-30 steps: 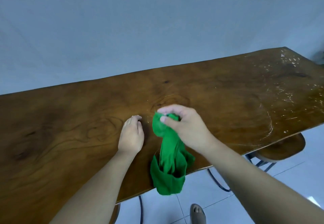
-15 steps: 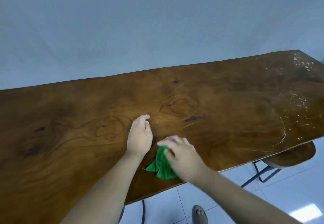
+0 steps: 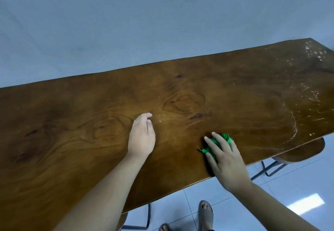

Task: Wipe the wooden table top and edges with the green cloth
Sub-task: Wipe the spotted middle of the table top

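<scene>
while right hand (image 3: 226, 160) presses one green cloth (image 3: 225, 137) on table (image 3: 72, 140), left hand (image 3: 141, 138) rests

- The green cloth (image 3: 223, 138) no longer hangs in the air; it now lies bunched on the counter (image 3: 72, 131).
- The right hand (image 3: 226, 160) presses it with spread fingers, farther right.

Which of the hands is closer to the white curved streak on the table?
Right: the right hand, pressing the green cloth near the front edge, sits left of the white curved streak. The left hand rests on the wooden table farther left, beyond the cloth.
</scene>
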